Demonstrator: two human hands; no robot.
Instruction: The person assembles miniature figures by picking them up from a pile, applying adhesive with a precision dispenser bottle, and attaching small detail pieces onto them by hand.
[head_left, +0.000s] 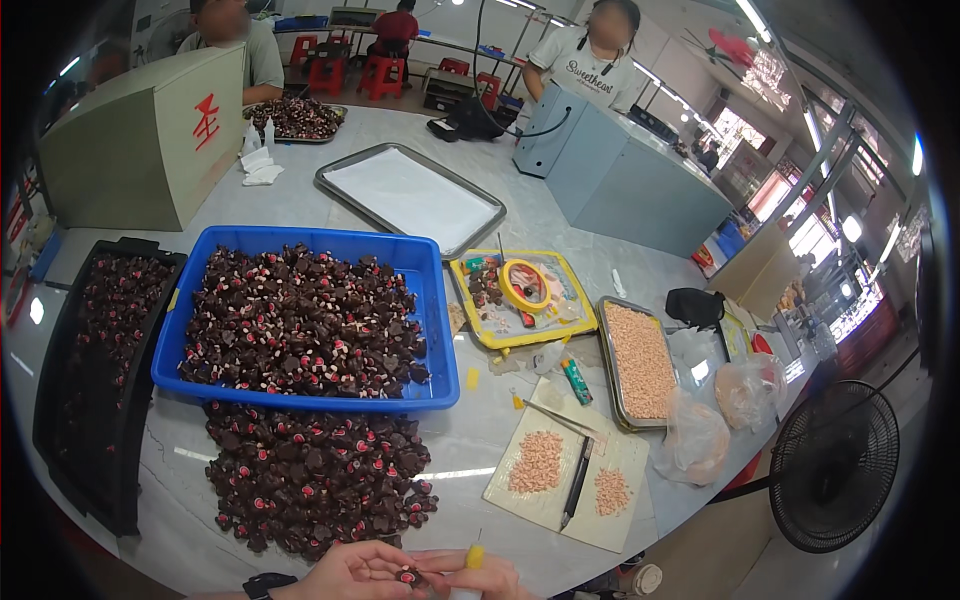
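Fingers (385,556) of the left hand (350,574), curled inward, pinch a small dark brown piece (408,577) near the pile (318,478) on the worktop (468,430); the right hand (494,576), beside it, grips a yellow-tipped bottle (473,558).

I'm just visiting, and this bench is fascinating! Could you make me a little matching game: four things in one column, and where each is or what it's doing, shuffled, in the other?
Things:
1. Blue bin
2. Tape roll
3. Black pen-like tool
4. Right hand

Places or states:
A. Lying between two pale pink piles
B. Holding a yellow-necked dispenser
C. Heaped with dark brown pieces
D. In the yellow-rimmed tray

Pairs: 1-C, 2-D, 3-A, 4-B
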